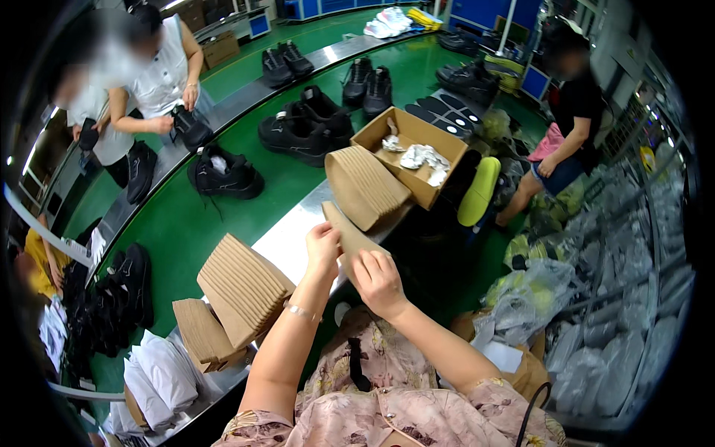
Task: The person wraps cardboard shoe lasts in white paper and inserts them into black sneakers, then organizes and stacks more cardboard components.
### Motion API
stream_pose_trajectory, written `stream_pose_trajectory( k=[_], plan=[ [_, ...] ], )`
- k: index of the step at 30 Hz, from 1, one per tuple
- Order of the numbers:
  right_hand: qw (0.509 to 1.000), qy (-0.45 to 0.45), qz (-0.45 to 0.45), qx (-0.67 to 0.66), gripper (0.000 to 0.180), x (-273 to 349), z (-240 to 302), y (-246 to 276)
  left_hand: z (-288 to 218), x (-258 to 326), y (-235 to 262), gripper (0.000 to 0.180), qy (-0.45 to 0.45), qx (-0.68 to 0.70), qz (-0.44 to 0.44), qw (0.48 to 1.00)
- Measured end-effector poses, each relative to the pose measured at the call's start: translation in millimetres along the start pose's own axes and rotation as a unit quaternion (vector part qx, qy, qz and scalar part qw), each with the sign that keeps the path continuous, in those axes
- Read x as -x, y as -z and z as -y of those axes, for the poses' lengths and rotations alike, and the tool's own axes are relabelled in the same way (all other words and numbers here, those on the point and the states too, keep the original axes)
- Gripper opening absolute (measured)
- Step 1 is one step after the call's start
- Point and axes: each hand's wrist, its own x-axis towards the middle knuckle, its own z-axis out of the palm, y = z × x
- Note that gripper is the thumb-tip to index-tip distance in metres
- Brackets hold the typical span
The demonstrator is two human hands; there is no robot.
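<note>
A curved brown cardboard piece is held between my two hands above the metal edge of the line. My left hand pinches it along its left side. With fingers bent, my right hand grips its lower end. Just beyond lies a fanned stack of similar cardboard pieces, leaning against an open cardboard box with crumpled white paper in it. Beside my left forearm stands another stack of brown cardboard, with a smaller stack to its left.
Black shoes stand on the curved green belt. White paper bundles lie at lower left. Dark insoles and a yellow-green sole are near the box. Co-workers stand at far left and right; one handles a black shoe. Plastic bags fill the right.
</note>
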Motion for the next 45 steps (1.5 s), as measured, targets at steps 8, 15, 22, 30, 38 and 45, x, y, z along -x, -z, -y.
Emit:
stream_pose_trajectory(
  k=[8,15,22,30,38,45],
  plan=[
    [0.752,-0.432,0.012,-0.498,0.099,85,-15,97,16,104,-22,0.025,-0.013,0.137,0.147,0.98],
    [0.645,-0.49,0.002,-0.587,0.092,166,-3,101,68,135,-63,0.019,0.122,0.03,0.236,0.964],
    [0.53,-0.756,-0.318,-0.218,0.029,398,-81,101,125,126,-83,0.022,0.189,-0.052,0.253,0.947],
    [0.352,-0.93,0.03,0.101,0.054,508,-121,19,157,116,-94,0.023,0.24,-0.121,0.192,0.944],
    [0.502,-0.836,-0.043,0.216,0.02,526,-101,5,168,108,-87,0.026,0.257,-0.14,0.233,0.927],
    [0.359,-0.728,-0.474,-0.341,0.02,507,-97,59,183,101,-76,0.03,0.257,-0.141,0.26,0.92]
  ],
)
